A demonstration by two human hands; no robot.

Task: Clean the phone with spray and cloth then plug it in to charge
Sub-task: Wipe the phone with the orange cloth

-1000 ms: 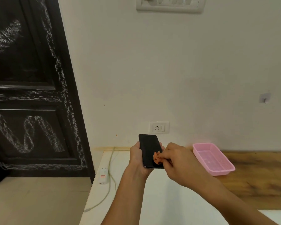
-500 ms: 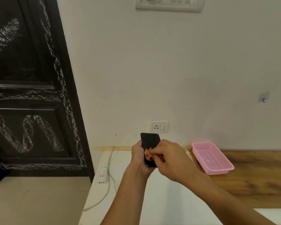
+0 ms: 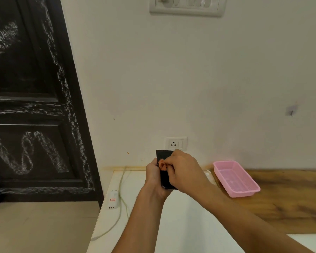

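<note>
The right hand [image 3: 182, 170] pinched a small orange cloth [image 3: 162, 164] against the phone [image 3: 165, 156], gripped upright by the left hand [image 3: 153, 175] above the tabletop's [image 3: 181, 225] far edge, wiping apparently underway, while the charger [image 3: 113, 199] lay unplugged near the left edge.

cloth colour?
Orange cloth, pinched in the right hand against the black phone; head view.

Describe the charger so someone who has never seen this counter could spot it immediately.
Start at the white counter beside the black door. On the counter's left edge, left of the left hand holding the phone, lies the white charger. It is the only blocky white plug there, with a small red label and a pale cable trailing off the edge.
</note>
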